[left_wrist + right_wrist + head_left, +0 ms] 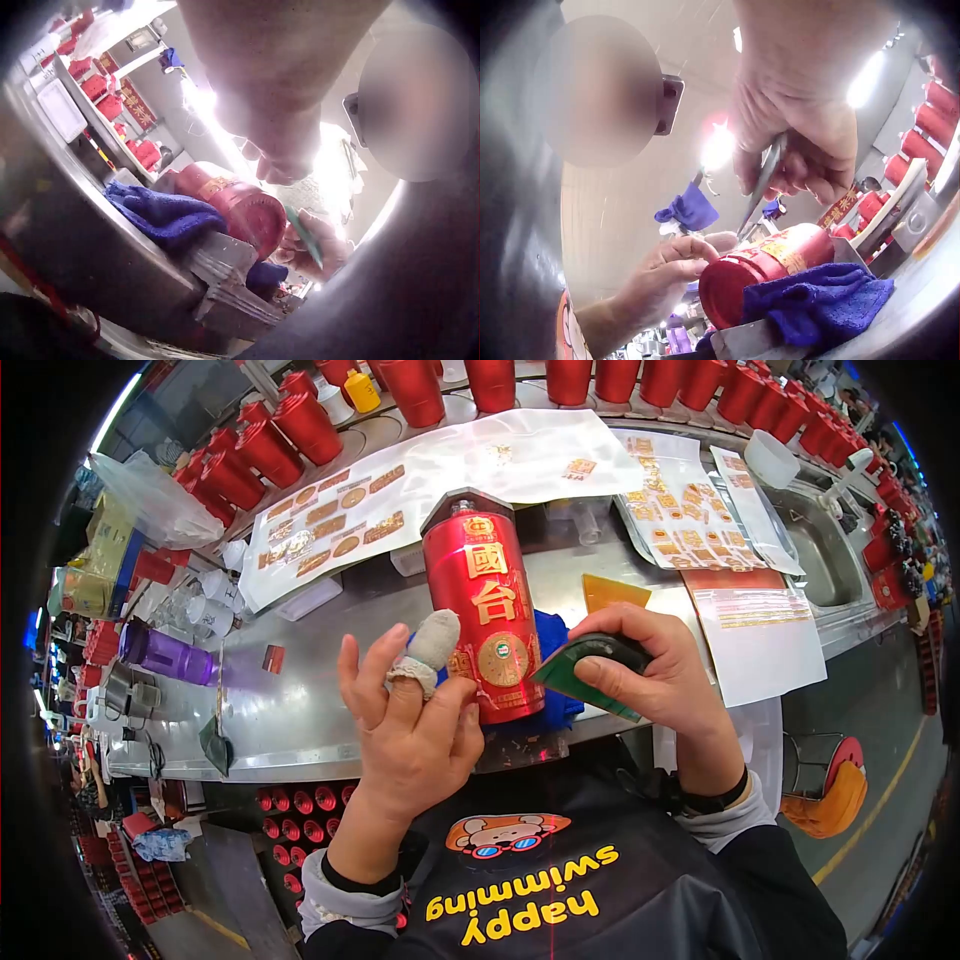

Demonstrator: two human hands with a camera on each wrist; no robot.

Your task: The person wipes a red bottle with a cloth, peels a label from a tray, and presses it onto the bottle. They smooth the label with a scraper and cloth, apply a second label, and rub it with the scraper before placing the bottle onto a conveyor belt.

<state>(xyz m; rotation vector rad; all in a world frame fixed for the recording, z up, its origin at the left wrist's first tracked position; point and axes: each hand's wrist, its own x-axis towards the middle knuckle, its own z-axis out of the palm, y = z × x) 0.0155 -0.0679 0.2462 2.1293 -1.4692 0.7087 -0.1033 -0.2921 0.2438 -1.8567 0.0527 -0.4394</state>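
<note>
A red bottle [478, 575] with gold characters and a round gold emblem lies on a blue cloth [552, 635] over a metal rest [225, 270]. My right hand [665, 665] pinches a green scraper [590, 678] with a dark back between thumb and fingers. The scraper's corner is right at the bottle's lower right side. On the other side, my left hand [415, 730] has its fingers spread, palm side up, with fingertips at the bottle's lower left edge. A pale fabric cover [432, 645] wraps one of its fingers.
White sheets with gold stickers [340, 520] lie behind the bottle, and more [690, 510] sit to the right. An orange-yellow scraper-like piece [612, 593] rests near my right hand. Red bottles [410, 390] line the back. A purple bottle [172, 655] lies left; a sink [830, 550] is right.
</note>
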